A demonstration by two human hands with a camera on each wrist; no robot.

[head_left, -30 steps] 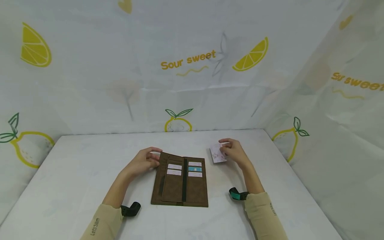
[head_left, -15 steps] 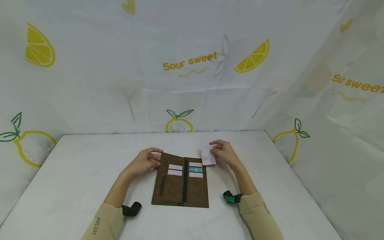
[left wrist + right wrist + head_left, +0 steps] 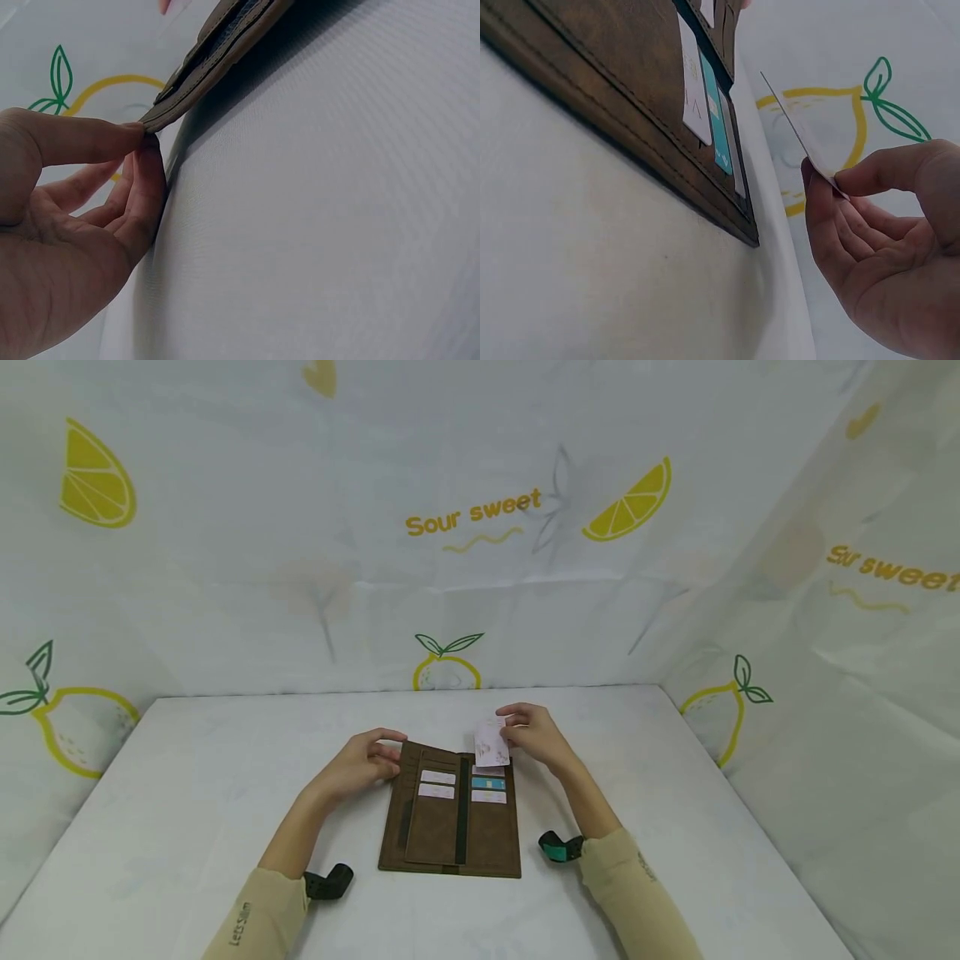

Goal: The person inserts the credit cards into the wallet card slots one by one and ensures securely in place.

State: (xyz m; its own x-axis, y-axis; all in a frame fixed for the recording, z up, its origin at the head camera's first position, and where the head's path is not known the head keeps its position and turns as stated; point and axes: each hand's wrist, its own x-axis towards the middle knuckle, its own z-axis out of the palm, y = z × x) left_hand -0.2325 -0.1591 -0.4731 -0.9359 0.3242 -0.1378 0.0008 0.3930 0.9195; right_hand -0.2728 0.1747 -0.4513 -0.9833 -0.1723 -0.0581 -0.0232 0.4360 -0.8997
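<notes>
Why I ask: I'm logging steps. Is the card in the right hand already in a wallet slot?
Out. The right hand pinches the card above the open wallet.

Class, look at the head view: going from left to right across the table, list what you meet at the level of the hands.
Left hand → brown wallet → white card → right hand.

Print on the white card and the wallet's slotted cards — too small to read; wallet cropped in both wrist views.
</notes>
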